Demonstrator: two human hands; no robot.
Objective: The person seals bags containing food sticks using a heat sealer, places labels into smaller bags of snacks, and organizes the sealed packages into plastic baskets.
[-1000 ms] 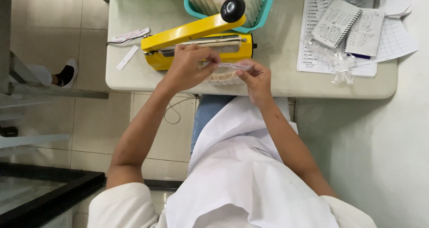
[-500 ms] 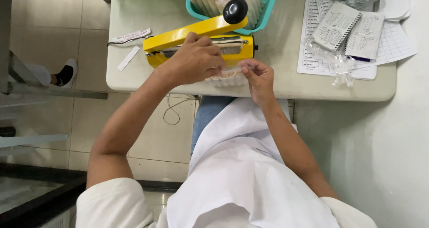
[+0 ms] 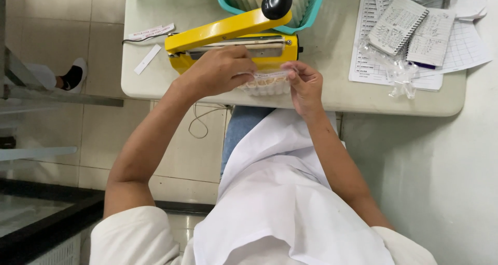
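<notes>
Pale tabletop (image 3: 332,96) carries a yellow heat sealer (image 3: 233,36), arm raised. Left hand (image 3: 218,70) and right hand (image 3: 305,80) each keep a closed grip on a clear filled pouch (image 3: 267,82) at its front. Misaligned, the pouch mouth could seal crooked.

Bright, even light and a sharp picture.
Soft, faint shadows lie under the hands; the dark glass counter (image 3: 31,213) at 8 o'clock shines a little.

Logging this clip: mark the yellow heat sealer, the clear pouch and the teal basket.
yellow heat sealer (image 3: 223,30): head view, on its raised arm.
clear pouch (image 3: 267,83): head view, middle, between both hands.
teal basket (image 3: 315,9): head view, right rim.
</notes>
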